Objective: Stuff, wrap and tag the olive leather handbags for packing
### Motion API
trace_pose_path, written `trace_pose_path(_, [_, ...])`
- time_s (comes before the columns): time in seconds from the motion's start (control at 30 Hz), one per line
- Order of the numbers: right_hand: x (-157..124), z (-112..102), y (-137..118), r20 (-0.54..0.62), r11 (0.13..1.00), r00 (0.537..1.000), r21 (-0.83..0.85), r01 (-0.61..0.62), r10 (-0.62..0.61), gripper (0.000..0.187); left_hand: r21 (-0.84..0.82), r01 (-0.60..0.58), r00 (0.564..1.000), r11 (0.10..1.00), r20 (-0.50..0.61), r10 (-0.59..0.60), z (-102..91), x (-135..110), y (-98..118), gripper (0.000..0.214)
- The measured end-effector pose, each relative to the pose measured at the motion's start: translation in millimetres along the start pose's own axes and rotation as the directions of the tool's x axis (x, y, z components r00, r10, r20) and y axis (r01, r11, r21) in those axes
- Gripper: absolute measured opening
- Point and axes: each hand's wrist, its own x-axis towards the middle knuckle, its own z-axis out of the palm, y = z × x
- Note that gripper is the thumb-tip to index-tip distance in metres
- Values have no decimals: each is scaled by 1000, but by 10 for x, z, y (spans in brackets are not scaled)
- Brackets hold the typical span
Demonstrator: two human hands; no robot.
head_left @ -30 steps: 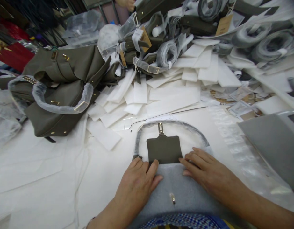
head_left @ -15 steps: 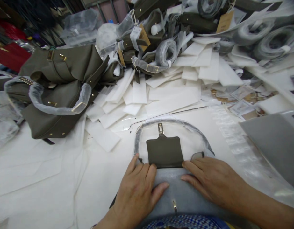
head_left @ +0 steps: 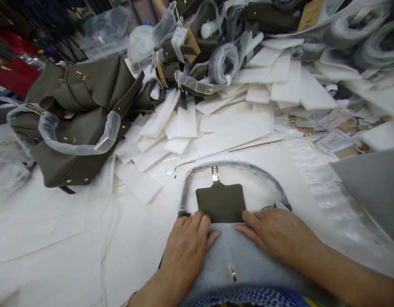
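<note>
A handbag (head_left: pixel 222 251) with a grey-blue face lies at the table's near edge, a small gold clasp low on that face. From its top edge an olive flap (head_left: pixel 220 202) with a gold metal buckle extends away from me. Behind the flap arches a handle (head_left: pixel 244 165) wrapped in clear plastic. My left hand (head_left: pixel 188 243) is closed over the top edge left of the flap, thumb on the grey-blue face. To the right of the flap, my right hand (head_left: pixel 276 234) pinches the same edge, with its fingertips at the flap's corner.
Olive handbags (head_left: pixel 78 115) with plastic-wrapped handles are piled at the left. White foam sheets (head_left: pixel 235 123) lie heaped across the back, near wrapped straps (head_left: pixel 224 64) and paper tags (head_left: pixel 310 15). A grey panel (head_left: pixel 372 187) lies at the right, beside clear plastic film (head_left: pixel 325 200).
My left fingers have drawn in from the left handle base and bent over the edge, uncovering that base. Both hands have moved slightly farther up the bag's top edge.
</note>
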Motion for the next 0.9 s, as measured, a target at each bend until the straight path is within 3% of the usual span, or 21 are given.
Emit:
trace_pose_path(0.17, [-2, 28, -16, -37, 1000, 999, -3, 0, 0, 30, 23, -60, 982, 998, -176, 63, -34, -47, 144, 35])
trace_pose_path(0.27, [8, 44, -14, -42, 1000, 999, 1, 3, -3, 28, -7, -148, 967, 989, -208, 144, -25, -125, 177, 40])
trace_pose_path(0.37, [13, 32, -1, -30, 1000, 999, 1, 17, -17, 28, -55, -175, 979, 983, -112, 168, -55, -252, 170, 42])
trace_pose_path(0.47, [5, -2, 19, -33, 999, 999, -7, 35, -35, 33, -120, -196, 977, 973, 57, 204, -121, -385, 163, 79])
trace_pose_path(0.57, [-3, -32, 28, -21, 998, 998, -33, 58, -59, 38, -177, -199, 964, 964, 144, 225, -144, -459, 158, 85])
trace_pose_path(0.73, [-12, -63, -14, -18, 997, 999, -71, 31, -33, 43, -172, -209, 962, 963, 141, 234, -61, -463, 134, 77])
trace_pose_path(0.9, [-72, -99, -54, -146, 999, 989, -31, 25, -29, 37, -117, -239, 964, 964, 89, 250, -13, -481, 134, 71])
